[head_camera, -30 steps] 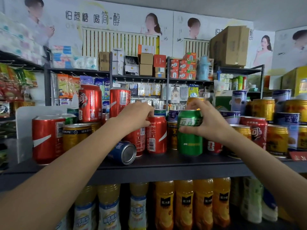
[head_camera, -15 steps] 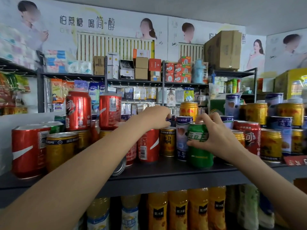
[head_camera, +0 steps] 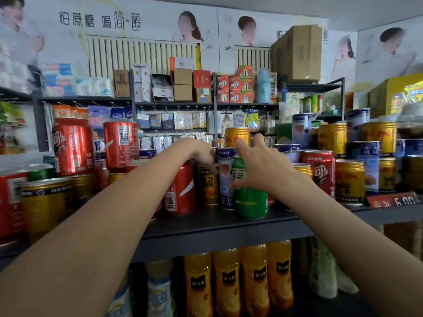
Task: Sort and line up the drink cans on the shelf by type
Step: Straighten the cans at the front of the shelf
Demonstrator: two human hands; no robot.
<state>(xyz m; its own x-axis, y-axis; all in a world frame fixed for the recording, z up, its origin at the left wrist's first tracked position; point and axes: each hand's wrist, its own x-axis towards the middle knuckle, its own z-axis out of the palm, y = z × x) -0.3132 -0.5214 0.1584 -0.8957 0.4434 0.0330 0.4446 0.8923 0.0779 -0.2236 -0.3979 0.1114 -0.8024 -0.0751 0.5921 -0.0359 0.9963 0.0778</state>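
Nearest me, below the shelf edge [head_camera: 206, 234], stood a row of orange juice bottles [head_camera: 226, 280], not part of the sort. On the shelf front my right hand [head_camera: 258, 170] lay against the green can [head_camera: 249, 200], thumb at its label and fingers spread loose above the rim; I judged it a steadying touch, not a full grasp, since the can stood upright on the shelf board. My left hand [head_camera: 201, 154] curled over the top of the red cola can [head_camera: 180, 191], though the fingertips were hidden, so the grip was uncertain. Between them stood a gold can [head_camera: 208, 186] and a tall blue-white can [head_camera: 226, 179], types still mixed. Behind, stacked red cans [head_camera: 73, 145] and gold cans [head_camera: 332, 138] awaited grouping.
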